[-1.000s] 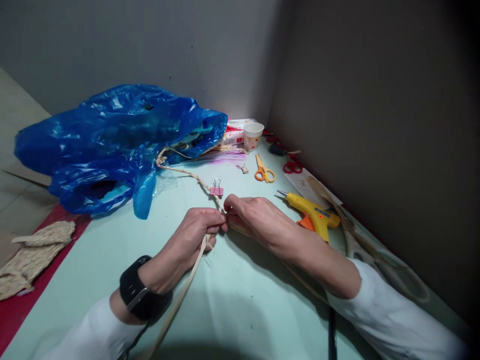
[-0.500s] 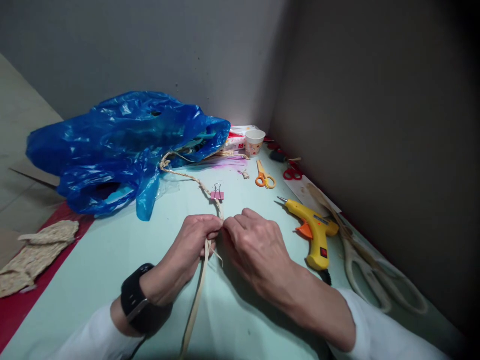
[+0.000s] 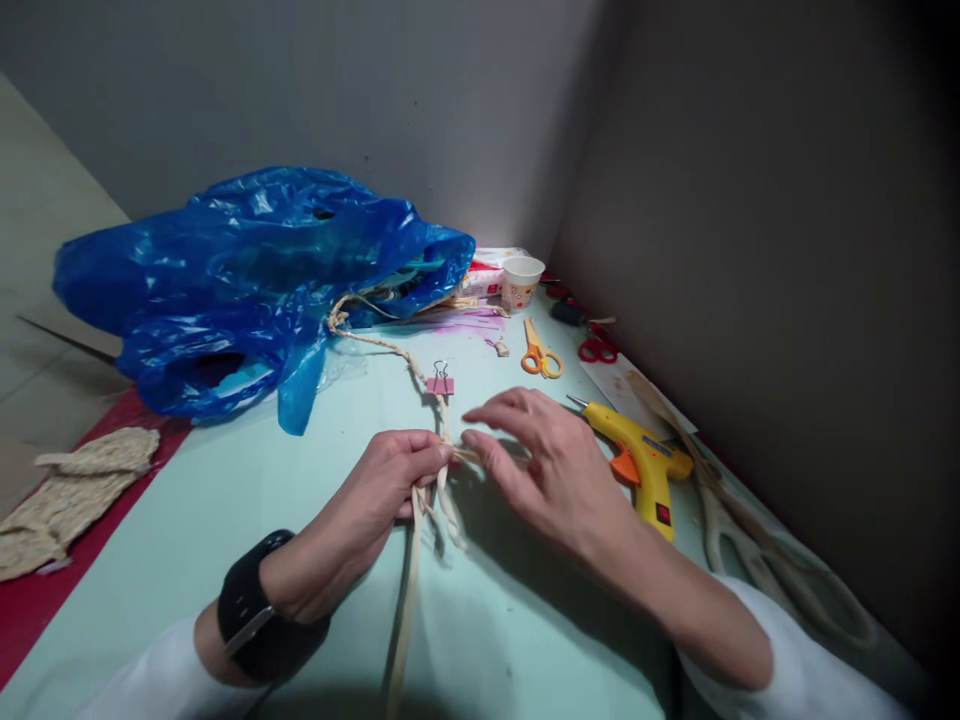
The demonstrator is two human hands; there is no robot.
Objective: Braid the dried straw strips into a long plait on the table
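A pale braided cord (image 3: 382, 347) runs from the blue plastic bag (image 3: 247, 270) across the pale green table (image 3: 180, 540), held by a pink binder clip (image 3: 440, 384). My left hand (image 3: 375, 490) is closed, pinching the braid's loose strands (image 3: 409, 590) just below the clip. My right hand (image 3: 551, 465) sits right beside it. Its thumb and forefinger pinch one thin strand while the other fingers are spread.
A yellow glue gun (image 3: 643, 462) lies to the right of my right hand. Large cream scissors (image 3: 757, 560) lie near the dark wall. Orange scissors (image 3: 541, 352), red scissors (image 3: 598, 347) and a paper cup (image 3: 522, 281) sit at the back. Woven pieces (image 3: 71, 490) lie far left.
My right hand has lifted and opened its outer fingers, drawing a strand to the right. The left hand has kept its pinch on the braid.
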